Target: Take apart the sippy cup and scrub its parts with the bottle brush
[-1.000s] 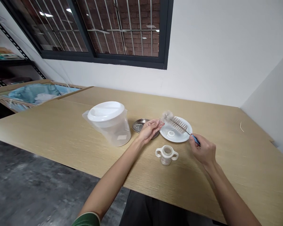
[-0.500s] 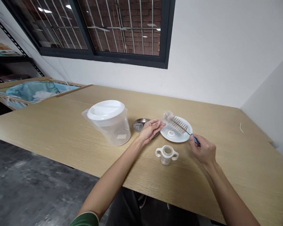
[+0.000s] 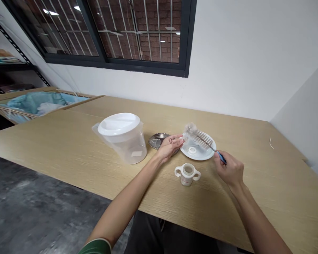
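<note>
My right hand (image 3: 230, 170) is closed round the blue handle of a bottle brush (image 3: 201, 138), its pale bristles pointing left over a white plate (image 3: 202, 157). The soft tip of the brush is beside the fingers of my left hand (image 3: 170, 146). Those fingers pinch a small clear piece (image 3: 184, 138), partly hidden, whose kind I cannot make out. A white ring (image 3: 192, 151) lies on the plate. Nearer me, an uncapped baby bottle (image 3: 187, 179) with two white handles stands upright. Partly behind my left hand is a round metal dish (image 3: 160, 135) holding a clear cap (image 3: 155, 143).
A translucent pitcher (image 3: 129, 148) with a white lid stands left of the dish on the wooden table (image 3: 69, 141). At the far left is a crib-like frame with blue cloth (image 3: 34, 100). A thin white strip (image 3: 271, 143) lies at the right.
My left hand has turned slightly and its fingertips moved a little to the right. The brush has shifted slightly in my right hand's grip area, its tip still by the left fingers.
</note>
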Demonstrator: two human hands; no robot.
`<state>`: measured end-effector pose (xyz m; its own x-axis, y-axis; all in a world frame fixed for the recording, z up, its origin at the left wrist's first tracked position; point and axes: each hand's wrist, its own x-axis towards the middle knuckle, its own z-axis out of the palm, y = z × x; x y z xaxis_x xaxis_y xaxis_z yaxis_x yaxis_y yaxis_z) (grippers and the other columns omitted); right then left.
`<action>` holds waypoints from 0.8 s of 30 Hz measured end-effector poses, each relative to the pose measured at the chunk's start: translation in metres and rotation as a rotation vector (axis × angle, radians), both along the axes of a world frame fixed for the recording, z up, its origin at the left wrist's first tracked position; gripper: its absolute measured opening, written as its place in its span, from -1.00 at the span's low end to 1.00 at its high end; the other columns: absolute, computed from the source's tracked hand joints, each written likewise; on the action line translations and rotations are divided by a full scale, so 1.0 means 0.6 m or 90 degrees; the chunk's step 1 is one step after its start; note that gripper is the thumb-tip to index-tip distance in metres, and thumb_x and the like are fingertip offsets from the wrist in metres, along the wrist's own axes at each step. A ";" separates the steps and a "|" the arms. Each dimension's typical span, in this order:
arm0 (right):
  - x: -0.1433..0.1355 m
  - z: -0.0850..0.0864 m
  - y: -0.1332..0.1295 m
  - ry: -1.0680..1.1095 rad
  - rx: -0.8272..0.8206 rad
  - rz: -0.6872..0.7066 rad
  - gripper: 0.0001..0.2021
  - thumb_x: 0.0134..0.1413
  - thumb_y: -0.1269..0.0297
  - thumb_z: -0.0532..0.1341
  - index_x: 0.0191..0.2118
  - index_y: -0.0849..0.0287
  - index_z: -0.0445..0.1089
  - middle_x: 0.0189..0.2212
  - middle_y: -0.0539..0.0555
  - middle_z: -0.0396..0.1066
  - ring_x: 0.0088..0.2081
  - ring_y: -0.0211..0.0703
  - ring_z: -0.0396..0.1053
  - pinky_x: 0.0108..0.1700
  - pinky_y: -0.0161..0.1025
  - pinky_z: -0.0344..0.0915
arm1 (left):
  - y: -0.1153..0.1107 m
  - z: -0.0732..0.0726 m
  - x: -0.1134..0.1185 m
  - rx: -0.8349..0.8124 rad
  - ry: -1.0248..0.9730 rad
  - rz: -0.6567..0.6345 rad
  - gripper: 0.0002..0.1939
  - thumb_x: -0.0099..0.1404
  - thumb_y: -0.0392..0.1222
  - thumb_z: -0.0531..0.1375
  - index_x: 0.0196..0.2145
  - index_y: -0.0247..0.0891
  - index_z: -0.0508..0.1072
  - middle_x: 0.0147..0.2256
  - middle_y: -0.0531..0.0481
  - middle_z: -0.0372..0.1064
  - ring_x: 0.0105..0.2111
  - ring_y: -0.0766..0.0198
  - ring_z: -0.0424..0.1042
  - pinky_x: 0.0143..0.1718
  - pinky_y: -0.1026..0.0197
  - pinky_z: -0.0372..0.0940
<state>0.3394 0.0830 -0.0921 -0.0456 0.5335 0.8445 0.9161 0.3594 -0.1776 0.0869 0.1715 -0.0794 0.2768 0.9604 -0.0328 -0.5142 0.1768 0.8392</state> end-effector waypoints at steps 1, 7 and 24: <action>0.000 0.000 0.000 -0.002 -0.001 0.007 -0.79 0.25 0.24 0.17 -0.26 0.22 0.51 -0.52 -0.04 0.45 -0.55 -0.36 0.34 -0.47 -0.37 0.14 | 0.001 -0.001 0.000 0.003 -0.005 0.010 -0.43 -0.14 -0.27 0.55 -0.14 -0.39 0.52 -0.35 -0.09 0.55 -0.33 0.34 0.52 -0.23 0.37 0.40; -0.001 -0.001 0.001 -0.003 0.000 0.020 -0.78 0.26 0.24 0.16 -0.25 0.24 0.51 -0.52 -0.02 0.46 -0.56 -0.35 0.34 -0.48 -0.37 0.15 | 0.008 -0.004 -0.001 0.005 -0.028 0.055 -0.40 -0.19 -0.26 0.57 -0.18 -0.38 0.49 -0.36 -0.08 0.54 -0.38 0.37 0.49 -0.25 0.36 0.40; -0.009 -0.002 -0.003 -0.044 -0.014 0.061 -0.78 0.26 0.24 0.16 -0.25 0.24 0.51 -0.45 0.03 0.53 -0.53 -0.31 0.39 -0.46 -0.36 0.19 | -0.011 -0.011 0.010 0.271 0.380 -0.025 -0.72 0.07 -0.10 0.41 -0.39 -0.34 0.48 -0.47 -0.03 0.42 -0.48 0.32 0.33 -0.42 0.30 0.20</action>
